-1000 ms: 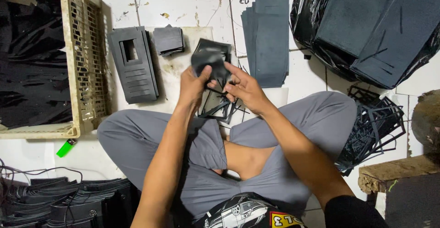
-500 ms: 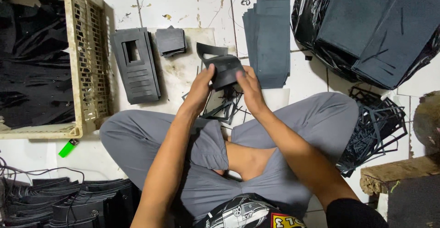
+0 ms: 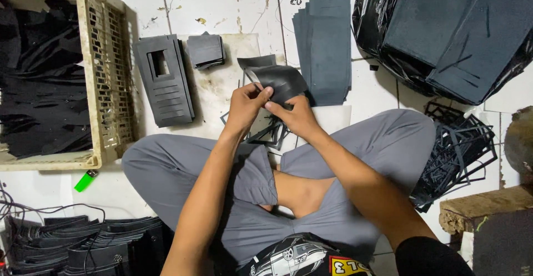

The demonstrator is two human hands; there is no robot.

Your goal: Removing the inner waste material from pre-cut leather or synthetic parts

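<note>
At centre frame, just above the crossed legs, both hands meet on a curled black sheet (image 3: 280, 81) of thin foam or rubber. The left hand (image 3: 247, 106) pinches its near edge, thumb and forefinger closed on it; the right hand (image 3: 294, 115) grips the same edge just beside, fingers curled tight, so the sheet arches up and away toward the top of the frame. Under the hands lies a tangle of black offcut strips (image 3: 266, 134) on a pale board (image 3: 233, 65).

Judging by the cut pieces around, the hands seem to be working a punched piece free of its surround. To do that well, the two grips should stay close together at the cut line and pull evenly, so the thin material parts along the cut rather than tearing.

Left of centre lies a slotted stack (image 3: 164, 81) with a window cut in it, a small square stack (image 3: 205, 50) beside it, and a plain stack (image 3: 325, 48) at upper centre. A crate (image 3: 105, 76) of black scraps fills the upper left.
</note>
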